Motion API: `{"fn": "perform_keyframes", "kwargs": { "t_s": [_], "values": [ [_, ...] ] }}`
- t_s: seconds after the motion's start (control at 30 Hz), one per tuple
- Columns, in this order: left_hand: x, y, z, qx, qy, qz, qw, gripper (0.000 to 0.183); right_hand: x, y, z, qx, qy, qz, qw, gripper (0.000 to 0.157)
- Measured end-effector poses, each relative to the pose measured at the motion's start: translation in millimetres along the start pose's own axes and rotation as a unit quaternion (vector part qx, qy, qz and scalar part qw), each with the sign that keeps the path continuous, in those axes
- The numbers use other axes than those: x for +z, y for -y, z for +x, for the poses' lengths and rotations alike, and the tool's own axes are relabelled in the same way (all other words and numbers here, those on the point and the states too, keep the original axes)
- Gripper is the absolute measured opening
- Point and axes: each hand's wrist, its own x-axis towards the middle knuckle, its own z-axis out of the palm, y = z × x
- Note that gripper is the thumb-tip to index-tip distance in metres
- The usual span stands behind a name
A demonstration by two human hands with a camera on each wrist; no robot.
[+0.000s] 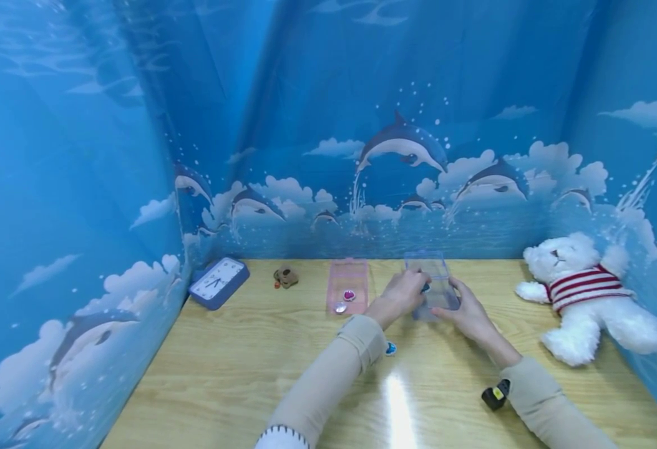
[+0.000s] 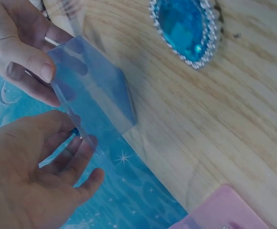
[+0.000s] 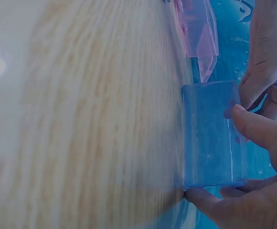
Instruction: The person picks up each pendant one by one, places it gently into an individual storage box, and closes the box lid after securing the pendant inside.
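Nearest, a loose blue gem (image 1: 390, 348) lies on the wooden table (image 1: 283, 374); probably light and hard, it is best taken by its beaded rim, the faceted face likely being slippery. Farther and to the right, the right hand (image 1: 468, 315) grips the clear box (image 1: 426, 314) at its right side; its thin walls look stiff, perhaps brittle, and suit a gentle hold by the edges. On the left, the left hand (image 1: 402, 298) pinches a dark-blue gem (image 1: 426, 287), partly hidden by the fingers, at the box. Farther left lies the pink box (image 1: 356, 277), presumably equally light.
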Motion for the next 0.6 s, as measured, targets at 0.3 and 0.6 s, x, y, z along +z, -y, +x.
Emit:
{"fn": "perform_keyframes", "kwargs": {
  "t_s": [0.3,0.6],
  "values": [
    [0.3,2.3,0.5,0.013,-0.007,0.032,0.9994,0.027,1.0,0.8,0.2,0.004,-0.003,0.002,1.0,0.103],
    [2.4,3.6,1.5,0.019,-0.003,0.058,0.9981,0.028,1.0,1.5,0.0,0.005,-0.006,-0.001,1.0,0.103]
  ]
}}
